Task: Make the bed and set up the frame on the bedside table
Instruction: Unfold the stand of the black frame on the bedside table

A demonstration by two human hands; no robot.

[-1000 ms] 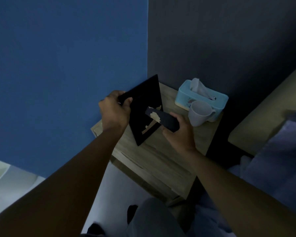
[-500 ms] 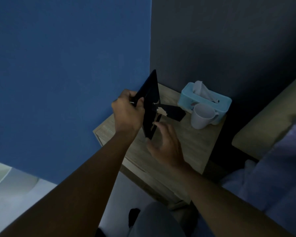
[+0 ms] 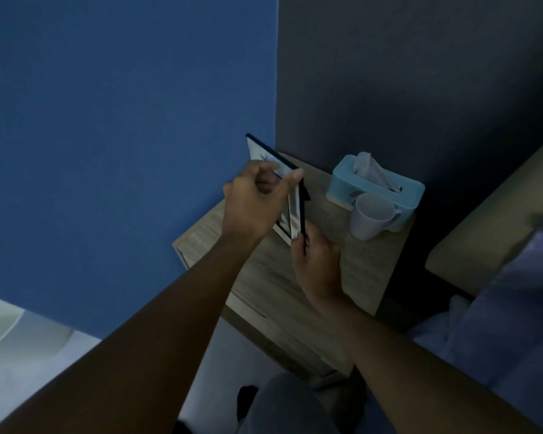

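Setting frame (image 3: 295, 211) on bedside table (image 3: 361, 264).
My left hand (image 3: 253, 203) grips its top, my right hand (image 3: 317, 261) pinches a lower corner; release remains (bed (image 3: 514, 308) mostly unseen).

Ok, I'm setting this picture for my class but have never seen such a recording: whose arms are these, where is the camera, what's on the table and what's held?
No machine here: a person wears one wide-angle camera on the head, looking down, so the two bare arms are their own. The left hand grips the upper edge of a black-edged picture frame; the right hand pinches its lower edge with the fingers. The frame is tilted over a light wooden bedside table beside a blue wall. On the table stand a pale blue tissue box and, in front of it, a white mug. Bluish bedding shows at right.
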